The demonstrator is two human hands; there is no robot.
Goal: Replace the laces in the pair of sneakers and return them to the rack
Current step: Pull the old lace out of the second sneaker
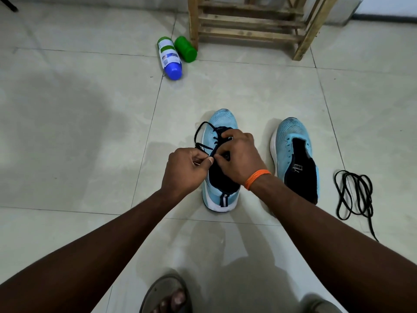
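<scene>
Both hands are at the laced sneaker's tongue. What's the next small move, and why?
Probably pull the lace end through the eyelet with the left hand, right hand feeding it: both hands pinch the lace at the sneaker's upper eyelets, and slack loops lie off its side.

My left hand (pixel 185 172) and right hand (pixel 239 154) meet on the lace (pixel 200 136) over a sneaker (pixel 222 119) straight ahead on the floor (pixel 79 132), toe away from me. The second sneaker (pixel 291 141) stands just right of it, with a loose lace (pixel 354 195) further right. Behind them stands the rack (pixel 255 26). A bottle (pixel 170 58) lies left of its leg, with a second bottle (pixel 185 49) between the two.
</scene>
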